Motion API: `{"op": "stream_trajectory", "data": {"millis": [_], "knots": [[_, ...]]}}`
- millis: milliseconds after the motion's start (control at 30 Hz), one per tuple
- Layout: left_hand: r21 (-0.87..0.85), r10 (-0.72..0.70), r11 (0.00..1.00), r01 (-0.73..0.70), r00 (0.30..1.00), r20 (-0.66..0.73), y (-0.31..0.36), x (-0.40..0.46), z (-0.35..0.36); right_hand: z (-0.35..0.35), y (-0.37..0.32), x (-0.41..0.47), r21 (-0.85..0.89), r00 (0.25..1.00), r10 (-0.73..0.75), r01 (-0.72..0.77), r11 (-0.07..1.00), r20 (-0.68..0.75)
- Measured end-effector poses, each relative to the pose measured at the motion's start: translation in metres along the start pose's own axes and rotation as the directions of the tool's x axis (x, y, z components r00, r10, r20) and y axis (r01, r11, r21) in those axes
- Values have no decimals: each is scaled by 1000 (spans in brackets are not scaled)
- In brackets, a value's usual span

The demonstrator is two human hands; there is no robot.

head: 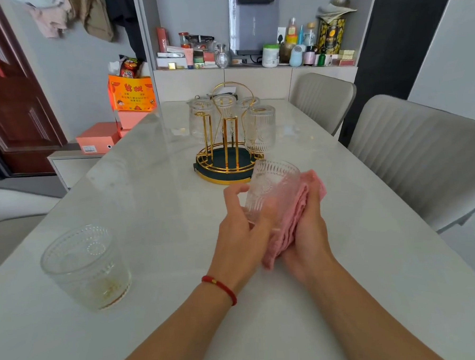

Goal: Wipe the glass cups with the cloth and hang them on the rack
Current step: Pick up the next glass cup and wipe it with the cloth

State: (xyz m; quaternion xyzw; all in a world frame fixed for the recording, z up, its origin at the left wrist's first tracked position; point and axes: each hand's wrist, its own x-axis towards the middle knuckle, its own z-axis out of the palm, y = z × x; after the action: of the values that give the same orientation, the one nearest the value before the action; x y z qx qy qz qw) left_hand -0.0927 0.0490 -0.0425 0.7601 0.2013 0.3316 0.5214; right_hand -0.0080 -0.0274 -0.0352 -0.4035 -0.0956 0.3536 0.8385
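Both hands meet over the table (157, 239), just this side of the rack. L hand (242, 234), red string bracelet (220, 288) on its wrist, has fingers curled round the lower body of a ribbed glass cup (272, 189), thumb side up. R hand (307, 225) grips a folded pink cloth (290, 221) and presses it vs the cup's right side; cloth sits between palm and glass. Cup is tilted, mouth pointing away toward the rack, held off the tabletop.

Near left of the hands, well apart from the rack, a 2nd glass cup (87, 267) stands upright w/ dotted pattern near its rim.

Just beyond the held cup: gold wire rack (226, 142) on a round dark tray base. 4 glasses hang on it upside down: nearest-right one (261, 129), a left one (201, 121), a middle one (224, 103), and one at back (247, 102), partly hidden.

Right of the rack, 2 grey chairs (411, 154).

Left of and behind the rack, an orange bag (131, 93) w/ red Chinese characters, not legible, plus pink boxes (99, 137). Behind the rack, a shelf (255, 66) crowded w/ bottles and jars; yellow-black tin (330, 36) carries print too small to read.
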Motion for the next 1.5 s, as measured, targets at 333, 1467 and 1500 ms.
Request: {"op": "stream_trajectory", "data": {"millis": [333, 1467, 1500], "knots": [[-252, -244, 920, 301, 941, 236, 6, 8, -2, -6, -4, 5, -52, 999, 52, -51, 997, 15], [79, -278, 961, 266, 923, 265, 10, -7, 10, -15, -8, 19, 55, 977, -11, 23, 998, -211], [170, -248, 962, 214, 944, 217, 10, -6, 12, -13, -10, 16, 45, 969, -52, 64, 997, -243]]}}
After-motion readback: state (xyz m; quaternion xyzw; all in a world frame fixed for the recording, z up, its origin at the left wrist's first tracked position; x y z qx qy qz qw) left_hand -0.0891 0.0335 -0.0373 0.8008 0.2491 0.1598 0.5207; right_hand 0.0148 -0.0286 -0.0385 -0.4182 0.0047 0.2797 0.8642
